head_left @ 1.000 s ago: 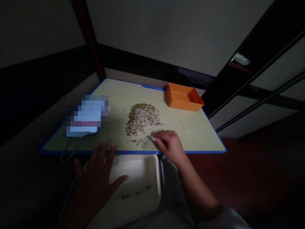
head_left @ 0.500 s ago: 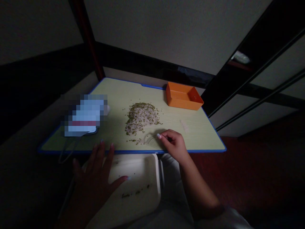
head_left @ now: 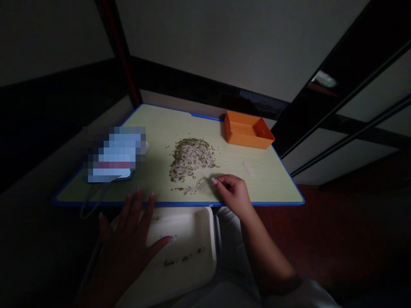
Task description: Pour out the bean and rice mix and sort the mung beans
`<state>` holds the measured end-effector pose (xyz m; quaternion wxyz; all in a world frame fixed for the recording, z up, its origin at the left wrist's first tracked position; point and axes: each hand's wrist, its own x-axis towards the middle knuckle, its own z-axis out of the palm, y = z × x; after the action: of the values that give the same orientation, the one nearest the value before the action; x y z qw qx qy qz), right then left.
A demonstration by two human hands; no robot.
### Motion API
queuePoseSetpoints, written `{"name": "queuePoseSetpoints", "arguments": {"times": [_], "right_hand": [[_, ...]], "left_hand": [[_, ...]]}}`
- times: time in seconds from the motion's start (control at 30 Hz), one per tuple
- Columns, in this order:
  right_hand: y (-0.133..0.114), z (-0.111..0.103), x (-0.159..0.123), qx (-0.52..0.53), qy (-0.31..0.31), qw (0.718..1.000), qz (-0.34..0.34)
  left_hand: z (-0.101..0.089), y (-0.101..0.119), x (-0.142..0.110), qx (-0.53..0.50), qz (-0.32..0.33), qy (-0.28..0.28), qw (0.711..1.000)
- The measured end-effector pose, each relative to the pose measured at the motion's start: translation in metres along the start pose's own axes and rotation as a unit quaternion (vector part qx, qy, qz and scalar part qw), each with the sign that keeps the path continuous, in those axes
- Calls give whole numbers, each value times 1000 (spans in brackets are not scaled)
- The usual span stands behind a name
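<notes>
Low over the near side of the table, my right hand (head_left: 233,193) is closed, thumb and forefinger pinching a thin curved tool with fine wire-like lines (head_left: 204,186); its exact kind is too faint to make out. The tool's tip is beside a few stray grains (head_left: 189,190) in front of a mixed heap of green beans and pale rice-like grains (head_left: 192,158). My left hand (head_left: 128,231) is spread open above a white basin (head_left: 210,256), fingertips near the table's front edge. A few dark green bits lie in the basin.
An orange box (head_left: 248,139) stands at the back right of the light table (head_left: 154,124), which has a blue rim. A small pale streak of grains (head_left: 248,169) lies to the right. At the left is a blurred-out device (head_left: 117,154) with a cable (head_left: 93,205).
Almost nothing differs. Both hands, the heap and the box stay where they were, apart from a very slight shift of the view.
</notes>
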<state>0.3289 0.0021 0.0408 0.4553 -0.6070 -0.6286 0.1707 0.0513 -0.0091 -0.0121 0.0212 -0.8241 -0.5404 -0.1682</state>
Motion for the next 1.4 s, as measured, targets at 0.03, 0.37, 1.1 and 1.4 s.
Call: {"name": "queuePoseSetpoints", "arguments": {"times": [0.03,0.37,1.1,1.4], "right_hand": [[0,0,0,0,-1,1000,-3],[-2,-2,0,-12,3,999,-44],[-6,-6,-1,-26,-22,996,-83],[-6,-5,-1,-29,-27,996,-85]], "left_hand": [[-1,1,0,1,0,-1,1000],[-9,5,0,22,1,-26,999],[-9,4,0,15,-2,-33,999],[-6,6,0,19,-10,-21,1000]]}}
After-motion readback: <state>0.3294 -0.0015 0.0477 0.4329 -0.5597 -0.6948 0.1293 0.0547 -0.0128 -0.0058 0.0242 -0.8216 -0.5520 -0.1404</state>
